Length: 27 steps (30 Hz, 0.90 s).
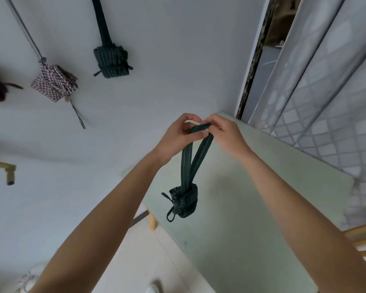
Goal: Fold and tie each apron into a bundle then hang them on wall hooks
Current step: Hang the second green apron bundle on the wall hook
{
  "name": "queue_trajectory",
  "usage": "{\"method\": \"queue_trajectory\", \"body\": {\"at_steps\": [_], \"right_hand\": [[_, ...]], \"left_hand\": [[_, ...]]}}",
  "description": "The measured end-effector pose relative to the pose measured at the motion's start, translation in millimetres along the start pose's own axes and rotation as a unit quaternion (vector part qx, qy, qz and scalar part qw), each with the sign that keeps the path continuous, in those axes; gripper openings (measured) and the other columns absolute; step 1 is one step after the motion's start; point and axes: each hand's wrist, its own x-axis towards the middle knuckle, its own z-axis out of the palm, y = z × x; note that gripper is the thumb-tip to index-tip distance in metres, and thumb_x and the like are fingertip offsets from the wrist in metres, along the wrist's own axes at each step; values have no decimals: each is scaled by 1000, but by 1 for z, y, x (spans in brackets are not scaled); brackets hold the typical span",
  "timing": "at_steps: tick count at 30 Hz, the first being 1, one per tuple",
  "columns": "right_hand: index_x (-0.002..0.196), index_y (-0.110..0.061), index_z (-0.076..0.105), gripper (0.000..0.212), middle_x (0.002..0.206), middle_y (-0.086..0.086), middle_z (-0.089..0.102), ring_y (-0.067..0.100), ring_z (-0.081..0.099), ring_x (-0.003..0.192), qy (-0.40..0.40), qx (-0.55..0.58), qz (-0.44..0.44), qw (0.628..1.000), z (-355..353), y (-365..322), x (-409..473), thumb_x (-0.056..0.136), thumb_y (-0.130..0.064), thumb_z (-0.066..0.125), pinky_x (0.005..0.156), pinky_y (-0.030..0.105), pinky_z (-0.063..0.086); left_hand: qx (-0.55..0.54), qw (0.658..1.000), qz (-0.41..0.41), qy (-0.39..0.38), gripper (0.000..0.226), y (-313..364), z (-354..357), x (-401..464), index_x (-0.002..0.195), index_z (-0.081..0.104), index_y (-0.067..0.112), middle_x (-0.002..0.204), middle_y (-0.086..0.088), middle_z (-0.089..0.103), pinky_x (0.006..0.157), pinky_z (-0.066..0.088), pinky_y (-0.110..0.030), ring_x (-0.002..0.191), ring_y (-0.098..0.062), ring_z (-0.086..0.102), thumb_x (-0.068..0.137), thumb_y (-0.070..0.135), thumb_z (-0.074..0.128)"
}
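A person's left hand and right hand each pinch the neck strap of one dark green apron bundle dangling straight below them, strap running vertically, while three tied bundles hang on the wall up-left, nearer the left hand.

No text, label, brand, number or sign can be read on anything in view.
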Motion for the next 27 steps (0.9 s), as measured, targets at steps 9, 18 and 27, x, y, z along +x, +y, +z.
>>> {"method": "queue_trajectory", "body": {"at_steps": [9, 18, 27], "right_hand": [[96, -15, 50, 22, 80, 10, 58, 17, 54, 74, -58, 225, 31, 972, 38, -82, 100, 85, 2, 59, 81, 28, 44], [90, -24, 55, 32, 81, 2, 57, 12, 51, 72, -36, 121, -81, 989, 17, -125, 219, 80, 5, 63, 73, 22, 39], [106, -14, 62, 30, 95, 7, 71, 15, 68, 81, 40, 306, -48, 950, -34, -171, 325, 78, -14, 74, 76, 27, 52]], "left_hand": [[335, 930, 145, 50, 29, 35, -129, 69, 103, 45, 19, 86, 5, 60, 70, 48, -26, 75, -15, 61, 85, 31, 65], [318, 918, 203, 120, 23, 76, -197, 162, 81, 45, 25, 94, 5, 67, 68, 52, -23, 81, -9, 65, 83, 17, 67], [271, 921, 223, 168, 12, 148, -200, 247, 83, 62, 19, 83, 8, 65, 73, 55, -29, 71, -10, 64, 87, 31, 65]]}}
